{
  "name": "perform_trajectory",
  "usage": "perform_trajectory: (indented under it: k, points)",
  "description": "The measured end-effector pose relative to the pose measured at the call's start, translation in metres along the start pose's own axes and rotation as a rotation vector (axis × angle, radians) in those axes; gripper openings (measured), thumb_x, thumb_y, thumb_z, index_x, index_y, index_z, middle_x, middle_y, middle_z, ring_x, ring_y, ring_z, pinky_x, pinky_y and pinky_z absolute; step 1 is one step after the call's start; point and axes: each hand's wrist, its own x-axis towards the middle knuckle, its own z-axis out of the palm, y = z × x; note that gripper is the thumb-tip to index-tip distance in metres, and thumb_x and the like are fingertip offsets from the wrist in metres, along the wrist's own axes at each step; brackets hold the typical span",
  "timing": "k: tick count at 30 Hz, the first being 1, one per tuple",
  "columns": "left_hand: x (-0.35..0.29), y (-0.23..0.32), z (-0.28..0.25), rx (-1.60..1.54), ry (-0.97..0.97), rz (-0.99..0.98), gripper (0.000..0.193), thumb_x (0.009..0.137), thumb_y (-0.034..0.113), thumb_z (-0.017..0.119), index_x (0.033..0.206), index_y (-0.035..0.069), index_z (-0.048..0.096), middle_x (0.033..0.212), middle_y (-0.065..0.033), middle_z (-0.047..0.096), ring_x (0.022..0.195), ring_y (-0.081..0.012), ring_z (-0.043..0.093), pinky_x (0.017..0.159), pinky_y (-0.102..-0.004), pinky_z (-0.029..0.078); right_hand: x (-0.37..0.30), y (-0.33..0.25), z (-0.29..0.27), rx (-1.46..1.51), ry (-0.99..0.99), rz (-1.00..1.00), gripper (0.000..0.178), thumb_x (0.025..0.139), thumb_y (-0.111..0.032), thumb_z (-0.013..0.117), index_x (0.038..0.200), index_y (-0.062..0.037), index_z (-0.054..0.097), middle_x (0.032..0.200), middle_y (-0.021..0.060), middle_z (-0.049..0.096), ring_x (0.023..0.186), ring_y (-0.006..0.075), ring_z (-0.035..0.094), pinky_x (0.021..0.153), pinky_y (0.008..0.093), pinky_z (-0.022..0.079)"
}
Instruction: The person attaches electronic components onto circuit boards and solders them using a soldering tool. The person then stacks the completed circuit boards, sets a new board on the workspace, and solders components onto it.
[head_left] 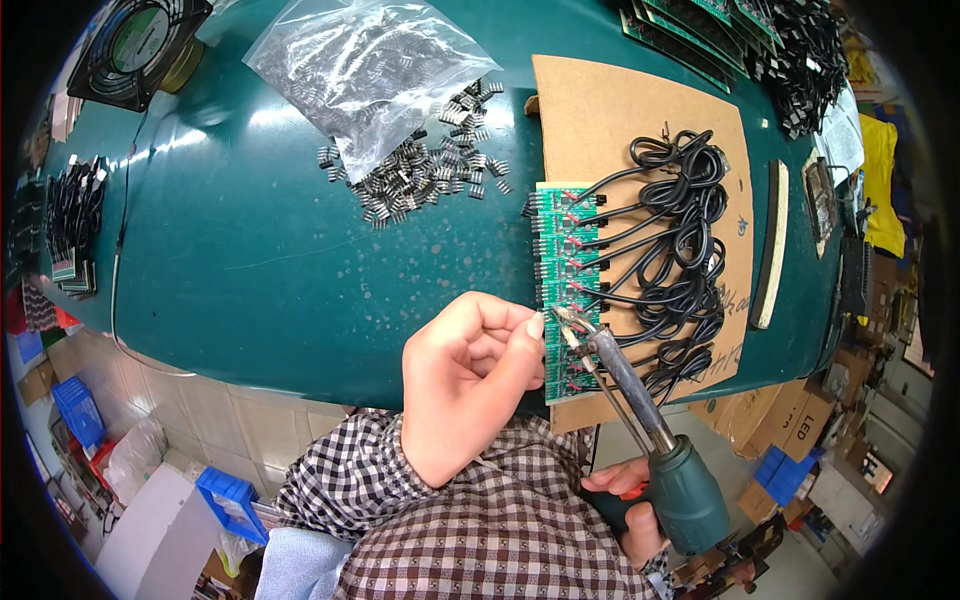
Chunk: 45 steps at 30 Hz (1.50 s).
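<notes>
A burn looks the likeliest mishap: at the left edge of the green circuit board (560, 290), the thumb and forefinger of the left hand (465, 380) are pinched together just beside the tip of the soldering iron (632, 390), and a small slip, assuming the iron is hot, could bring metal onto skin. Whether anything sits between those fingertips cannot be told. The right hand (641, 532), on the near side of the board, is wrapped around the iron's handle, so the hands are apart, and a wobble in that grip would carry down the long shaft to the tip. The board lies on a sheet of cardboard (585, 110) and could shift if the cardboard slides on the tabletop (280, 270), or if the black cables (690, 220) bunched to the board's right get tugged. The shaft runs close to the lowest cables, so a dropped wrist might scorch their covering. Red wires (574, 241) stand in a close row along the board, so a stray touch could spoil a neighbouring spot; whether the tip meets the board is hard to see.
</notes>
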Motion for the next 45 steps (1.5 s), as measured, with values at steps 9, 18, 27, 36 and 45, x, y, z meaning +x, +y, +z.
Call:
perform_trajectory:
  k: [9,18,27,36,45]
  points:
    - [0.001,0.000,-0.001,-0.007,-0.022,-0.005,0.010,0.086,0.004,0.053,0.088,-0.005,0.052,0.074,-0.0080,0.060,0.061,-0.0110,0.060,0.056,-0.0224,0.051,0.000,0.003,-0.004,0.034,-0.028,0.035,0.045,0.077,-0.040,0.063,0.081,0.0014,0.046,0.072,0.0130,0.052,0.073,0.0229,0.057,0.074,0.0435,0.052]
    - [0.000,0.001,0.000,-0.030,0.004,-0.030,0.010,0.085,0.004,0.056,0.087,-0.005,0.053,0.074,-0.0040,0.059,0.062,-0.0036,0.055,0.056,-0.0165,0.047,-0.001,0.005,-0.007,0.017,-0.057,0.042,0.044,0.077,-0.040,0.063,0.080,0.0003,0.046,0.070,0.0116,0.051,0.072,0.0221,0.057,0.074,0.0439,0.052]
    - [0.000,0.001,0.001,-0.041,0.004,-0.034,0.011,0.084,0.005,0.056,0.086,-0.005,0.054,0.074,-0.0036,0.059,0.063,-0.0034,0.055,0.056,-0.0162,0.047,0.000,0.003,-0.010,0.000,-0.101,0.051,0.044,0.078,-0.040,0.063,0.081,0.0001,0.046,0.071,0.0119,0.051,0.072,0.0219,0.057,0.075,0.0440,0.052]
    - [0.000,0.000,0.001,-0.011,-0.002,-0.007,0.010,0.085,0.005,0.055,0.087,-0.005,0.053,0.073,-0.0050,0.059,0.061,-0.0069,0.057,0.055,-0.0187,0.048,-0.005,0.010,-0.008,0.037,-0.041,0.009,0.045,0.078,-0.041,0.063,0.079,0.0010,0.046,0.070,0.0123,0.051,0.069,0.0221,0.057,0.072,0.0432,0.053]
    - [0.000,-0.001,0.001,-0.025,0.004,-0.022,0.010,0.084,0.005,0.056,0.087,-0.005,0.054,0.074,-0.0035,0.059,0.062,-0.0037,0.055,0.055,-0.0160,0.046,-0.003,0.011,-0.010,0.044,-0.018,-0.054,0.047,0.078,-0.041,0.063,0.075,0.0025,0.046,0.066,0.0143,0.052,0.063,0.0236,0.057,0.069,0.0431,0.054]
